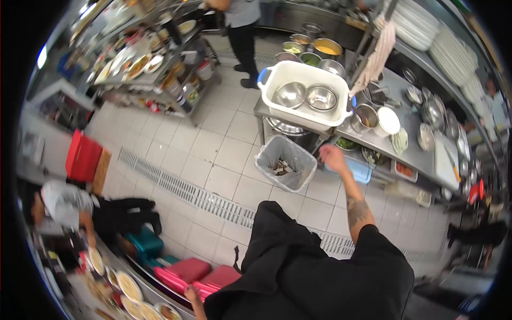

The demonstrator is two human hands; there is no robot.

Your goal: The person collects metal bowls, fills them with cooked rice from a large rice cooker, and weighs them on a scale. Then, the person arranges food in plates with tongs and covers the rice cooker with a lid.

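My right hand [332,155] hangs above the floor just right of the grey waste bin [312,169], apart from it. Its fingers are loosely bent, and I see nothing in them. A clear liner covers the bin, and dark and pale scraps [281,167] lie at its bottom. My left hand [192,293] is low on the left beside the pink-red lidded bins [184,270]. It is small and blurred, so its grip and any contact with the bins are unclear.
A white tub [333,120] with metal bowls [289,95] stands on a steel counter ahead. Pots and utensils line the right counter [410,146]. One person [242,37] stands ahead; another [66,200] leans at the left. A drain grate [197,192] crosses the tiled floor.
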